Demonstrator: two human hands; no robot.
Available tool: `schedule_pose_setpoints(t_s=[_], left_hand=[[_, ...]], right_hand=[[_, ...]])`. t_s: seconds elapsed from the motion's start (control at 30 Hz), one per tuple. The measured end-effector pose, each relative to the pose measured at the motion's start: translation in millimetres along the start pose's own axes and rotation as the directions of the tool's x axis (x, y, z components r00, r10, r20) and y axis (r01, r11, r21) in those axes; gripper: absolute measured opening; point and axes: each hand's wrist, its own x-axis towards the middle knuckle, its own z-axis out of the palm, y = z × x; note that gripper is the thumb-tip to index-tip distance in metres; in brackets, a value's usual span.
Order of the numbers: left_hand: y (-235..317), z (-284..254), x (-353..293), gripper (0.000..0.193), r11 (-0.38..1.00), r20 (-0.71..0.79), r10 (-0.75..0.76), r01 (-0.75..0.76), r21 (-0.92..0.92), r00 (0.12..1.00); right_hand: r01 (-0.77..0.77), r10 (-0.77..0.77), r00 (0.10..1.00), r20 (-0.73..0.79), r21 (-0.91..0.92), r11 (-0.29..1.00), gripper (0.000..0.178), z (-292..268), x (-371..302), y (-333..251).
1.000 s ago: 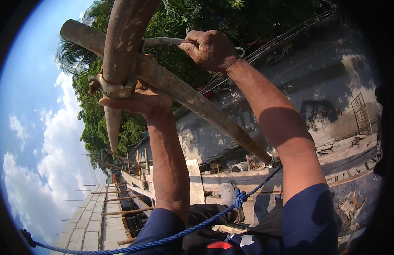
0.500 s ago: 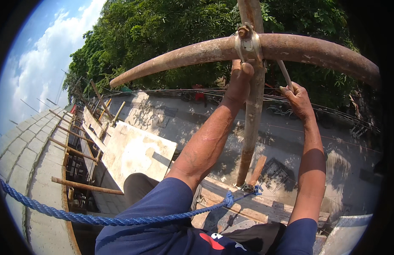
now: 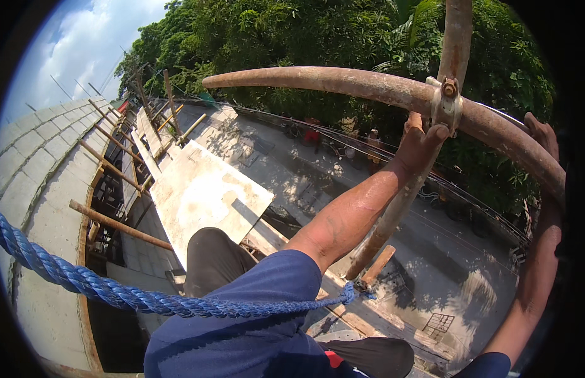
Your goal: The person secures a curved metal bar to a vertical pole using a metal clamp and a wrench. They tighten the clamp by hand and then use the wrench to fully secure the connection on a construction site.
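Observation:
A rusty horizontal scaffold pipe (image 3: 343, 82) crosses an upright scaffold pipe (image 3: 455, 44), joined by a metal clamp (image 3: 446, 104) with a rusted bolt and nut. My left hand (image 3: 420, 143) is closed round the upright just under the clamp, its thumb on the near side and its fingertips partly hidden. Further right, my right hand (image 3: 543, 133) grips the outer end of a slim metal rod (image 3: 499, 115), which runs along behind the horizontal pipe towards the clamp. The rod's inner end is hidden there. The pipe covers part of my right wrist.
A blue rope (image 3: 147, 299) crosses in front of me to the upright's foot. Wooden planks (image 3: 393, 321) lie below me, beside a pale board (image 3: 210, 189). Left is a block wall (image 3: 43, 151) with jutting poles. Far below, a paved street (image 3: 292, 183) runs beside cables and trees.
My view has swung left, so pipes and clamp sit further right. My right hand has moved outward and up with the rod, from below the horizontal pipe to behind it. My left hand keeps its grip.

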Motion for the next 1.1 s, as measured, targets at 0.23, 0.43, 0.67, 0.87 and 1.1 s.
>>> schedule_pose_setpoints(t_s=[0.23,0.43,0.67,0.87,1.1], left_hand=[[-18.1,-7.0,7.5,0.100,0.996,0.058,-0.068,0.064,0.070,0.996],[-7.8,-2.5,10.6,0.114,0.997,0.045,-0.079,0.080,-0.007,0.996],[2.7,9.0,10.6,0.131,0.995,-0.018,-0.047,0.049,0.092,0.999],[4.9,9.2,12.5,0.131,0.985,0.044,-0.007,-0.001,0.171,0.999],[0.1,4.6,16.9,0.131,0.985,0.034,0.005,-0.011,0.171,0.999]], right_hand=[[0.169,-0.012,0.919,-0.395,0.365,0.916,0.055,154.1,-29.9,5.6],[0.040,0.306,0.894,-0.328,0.737,0.674,0.046,238.8,-18.6,-89.2],[0.218,0.373,0.833,-0.408,0.862,0.457,0.040,292.5,-3.0,-153.3],[0.170,0.462,0.828,-0.318,0.927,0.334,0.049,299.3,0.7,-145.2],[0.353,0.420,0.700,-0.578,0.791,0.500,0.054,306.3,6.5,-137.4]])
